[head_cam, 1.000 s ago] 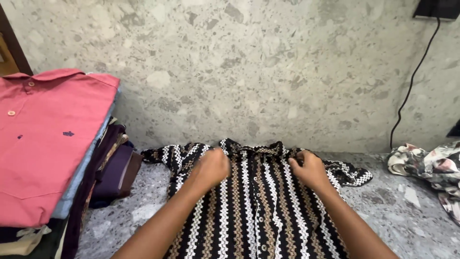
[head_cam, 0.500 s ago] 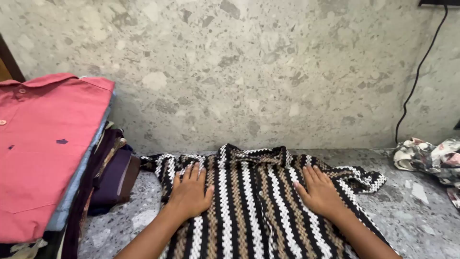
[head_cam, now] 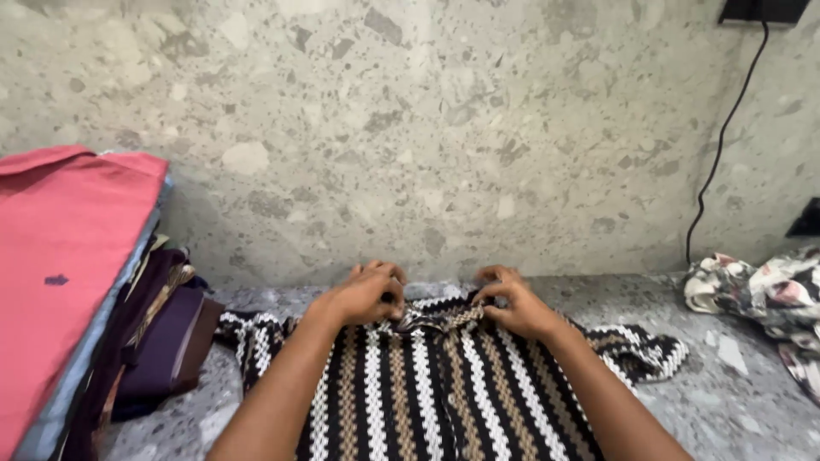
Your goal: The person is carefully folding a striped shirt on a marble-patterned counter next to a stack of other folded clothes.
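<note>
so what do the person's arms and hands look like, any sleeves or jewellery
Both forearms are bare as far as the picture shows, with no sleeves in view. The left hand and right hand wear no gloves, and no rings, watch or bracelets show. The fingernails look short and plain.

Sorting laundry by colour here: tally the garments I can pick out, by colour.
Black, white and tan striped knit shirt, under both hands: 1
Pink folded shirt, top of the stack: 1
Purple folded garment: 1
Floral crumpled garment: 1
Total: 4

Left hand (head_cam: 363, 294), right hand (head_cam: 512, 306) pinching.
</note>
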